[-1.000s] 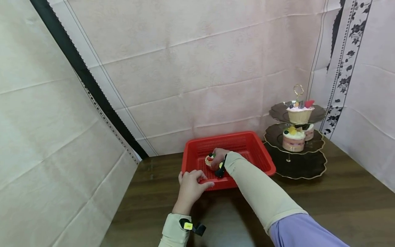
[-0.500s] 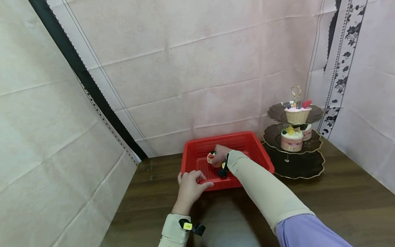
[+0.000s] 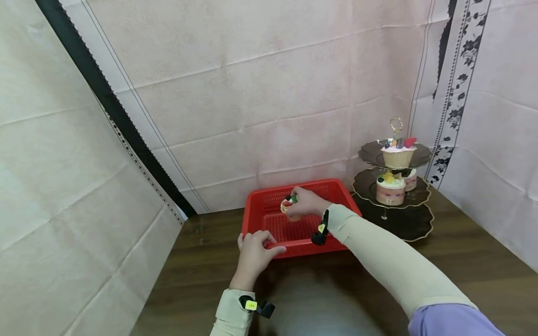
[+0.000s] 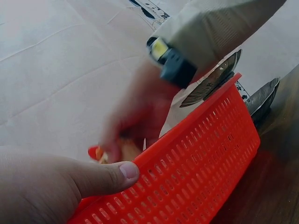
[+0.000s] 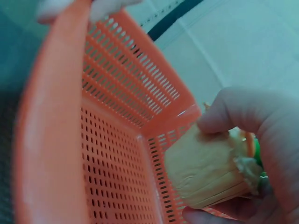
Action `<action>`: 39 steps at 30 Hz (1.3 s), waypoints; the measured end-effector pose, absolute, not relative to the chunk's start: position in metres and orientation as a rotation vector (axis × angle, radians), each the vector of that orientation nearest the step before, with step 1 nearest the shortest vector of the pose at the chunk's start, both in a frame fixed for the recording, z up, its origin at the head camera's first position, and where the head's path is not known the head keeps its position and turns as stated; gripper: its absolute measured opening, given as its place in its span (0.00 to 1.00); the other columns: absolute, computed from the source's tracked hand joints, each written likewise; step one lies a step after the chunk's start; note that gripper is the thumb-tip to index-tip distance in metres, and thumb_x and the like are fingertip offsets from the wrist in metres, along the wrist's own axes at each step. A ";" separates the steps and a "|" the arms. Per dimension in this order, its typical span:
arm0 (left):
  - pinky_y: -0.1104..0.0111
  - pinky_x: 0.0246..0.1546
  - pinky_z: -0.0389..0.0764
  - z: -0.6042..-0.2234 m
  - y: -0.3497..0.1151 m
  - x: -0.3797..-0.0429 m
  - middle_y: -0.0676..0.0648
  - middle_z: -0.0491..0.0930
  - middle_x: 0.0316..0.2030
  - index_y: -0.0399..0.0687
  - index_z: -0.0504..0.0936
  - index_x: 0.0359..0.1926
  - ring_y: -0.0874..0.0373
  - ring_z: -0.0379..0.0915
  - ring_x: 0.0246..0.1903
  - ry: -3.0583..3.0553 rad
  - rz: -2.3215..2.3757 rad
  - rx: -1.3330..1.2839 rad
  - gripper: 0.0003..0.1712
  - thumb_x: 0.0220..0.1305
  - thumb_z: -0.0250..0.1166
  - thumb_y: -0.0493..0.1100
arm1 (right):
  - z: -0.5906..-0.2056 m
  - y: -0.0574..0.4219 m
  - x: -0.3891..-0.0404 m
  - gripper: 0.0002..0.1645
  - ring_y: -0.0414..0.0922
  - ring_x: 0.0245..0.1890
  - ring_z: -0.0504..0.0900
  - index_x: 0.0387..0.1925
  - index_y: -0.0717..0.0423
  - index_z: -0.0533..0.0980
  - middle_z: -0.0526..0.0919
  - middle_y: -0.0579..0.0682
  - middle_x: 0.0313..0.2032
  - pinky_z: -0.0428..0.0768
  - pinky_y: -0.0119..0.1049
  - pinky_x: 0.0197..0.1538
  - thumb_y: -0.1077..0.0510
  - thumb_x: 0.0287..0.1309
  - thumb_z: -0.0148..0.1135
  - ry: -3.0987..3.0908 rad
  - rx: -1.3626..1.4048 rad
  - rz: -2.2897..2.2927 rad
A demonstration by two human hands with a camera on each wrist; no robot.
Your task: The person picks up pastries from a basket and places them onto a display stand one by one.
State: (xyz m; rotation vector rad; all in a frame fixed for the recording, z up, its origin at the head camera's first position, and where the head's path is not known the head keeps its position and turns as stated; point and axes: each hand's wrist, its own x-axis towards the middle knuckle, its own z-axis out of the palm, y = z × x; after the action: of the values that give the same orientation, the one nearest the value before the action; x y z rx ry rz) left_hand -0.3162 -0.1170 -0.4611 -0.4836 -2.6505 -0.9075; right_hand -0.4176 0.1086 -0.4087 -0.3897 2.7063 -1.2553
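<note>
Right hand (image 3: 307, 204) has lifted the cupcake (image 3: 287, 205), fingers wrapped around it; left hand (image 3: 254, 252) grips the basket (image 3: 336, 189) rim.

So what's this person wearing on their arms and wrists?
Both forearms are covered by snug beige sleeves ending at the wrist; the right arm shows a lavender sleeve above it. Each wrist carries a small black device with a yellow tag. The left hand and right hand are bare, without gloves.
</note>
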 end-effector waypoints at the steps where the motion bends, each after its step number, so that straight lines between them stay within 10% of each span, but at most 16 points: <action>1: 0.32 0.68 0.42 -0.462 -0.117 -0.316 0.61 0.74 0.23 0.62 0.79 0.26 0.58 0.67 0.33 -2.654 -0.906 -0.480 0.16 0.49 0.81 0.56 | -0.407 0.112 -0.413 0.39 0.48 0.43 0.79 0.58 0.55 0.65 0.79 0.54 0.45 0.80 0.40 0.45 0.49 0.48 0.74 2.714 -0.390 -1.261; 39: 0.33 0.68 0.43 -0.467 -0.116 -0.320 0.59 0.71 0.21 0.62 0.78 0.24 0.57 0.65 0.31 -2.587 -0.878 -0.504 0.18 0.49 0.81 0.57 | -0.409 0.256 -0.271 0.43 0.57 0.48 0.78 0.62 0.61 0.64 0.77 0.65 0.54 0.80 0.50 0.49 0.47 0.53 0.74 3.050 -0.145 -1.364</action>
State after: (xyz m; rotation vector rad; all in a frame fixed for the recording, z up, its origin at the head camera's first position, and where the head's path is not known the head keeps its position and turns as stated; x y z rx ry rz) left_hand -0.3203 -0.1157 -0.4669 -0.5042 -2.5870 -0.8783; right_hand -0.2712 0.2562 -0.4092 -0.1450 3.0499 -1.3644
